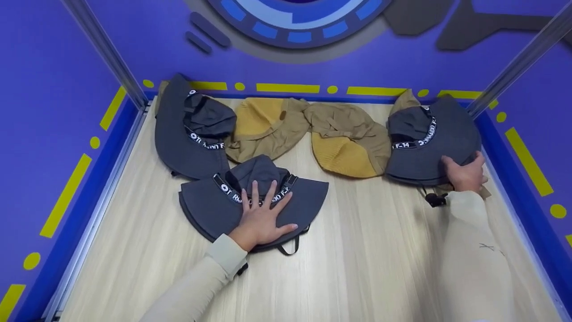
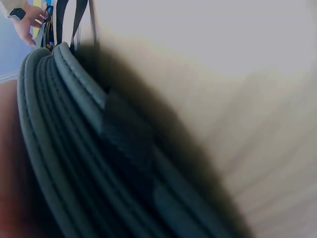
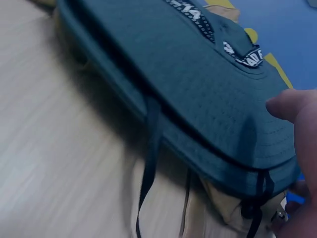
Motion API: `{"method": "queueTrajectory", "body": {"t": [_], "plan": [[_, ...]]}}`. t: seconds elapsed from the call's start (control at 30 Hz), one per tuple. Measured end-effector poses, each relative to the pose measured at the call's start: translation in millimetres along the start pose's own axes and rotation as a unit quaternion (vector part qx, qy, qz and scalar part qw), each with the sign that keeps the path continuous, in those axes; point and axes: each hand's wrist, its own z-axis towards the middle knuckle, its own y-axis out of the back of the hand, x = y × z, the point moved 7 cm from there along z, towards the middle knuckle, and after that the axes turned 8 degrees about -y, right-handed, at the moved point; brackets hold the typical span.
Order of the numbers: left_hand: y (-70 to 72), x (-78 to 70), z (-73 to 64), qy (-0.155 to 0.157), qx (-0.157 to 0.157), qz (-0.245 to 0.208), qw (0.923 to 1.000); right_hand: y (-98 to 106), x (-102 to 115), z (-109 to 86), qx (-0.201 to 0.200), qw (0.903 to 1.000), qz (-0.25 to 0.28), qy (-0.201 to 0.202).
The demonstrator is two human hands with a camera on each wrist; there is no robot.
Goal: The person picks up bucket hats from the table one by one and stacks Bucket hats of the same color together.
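My left hand [image 1: 260, 221] lies with fingers spread on a folded dark grey bucket hat [image 1: 203, 201] at the front centre. In the left wrist view the stacked edges of that hat's brim [image 2: 84, 134] fill the near side. At the right, my right hand [image 1: 465, 173] pinches the brim of another dark grey bucket hat [image 1: 451, 134]. The right wrist view has the thumb on top of this brim [image 3: 223, 99] and the other fingers at its edge, partly hidden. A tan piece of cloth [image 3: 223, 203] shows under it, and a black strap hangs down.
Two tan hats with yellow panels, one left [image 1: 263, 120] and one right [image 1: 346, 143], lie along the back. A third dark grey hat [image 1: 172, 134] lies at the back left. Blue panels [image 1: 40, 89] wall in the wooden table [image 1: 357, 268] on three sides.
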Motion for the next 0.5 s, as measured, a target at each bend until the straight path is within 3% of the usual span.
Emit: {"method": "queueTrajectory", "body": {"t": [0.17,0.3,0.4,0.5], "plan": [[-0.9,-0.3,-0.1,-0.003,-0.004,-0.006,1.0,7,1,-1.9,0.009,0.9986,0.049,-0.02],[-1.0,-0.1,0.8,-0.004,-0.005,-0.006,1.0,14,7,-2.2,-0.008,0.9907,0.129,-0.042],[0.2,0.4,1.1,-0.003,-0.008,-0.004,1.0,15,15,-1.8,-0.004,0.9724,0.227,-0.053],[0.9,0.6,1.0,-0.004,-0.012,-0.003,0.9999,12,19,-2.2,0.019,0.9428,0.324,-0.075]]}}
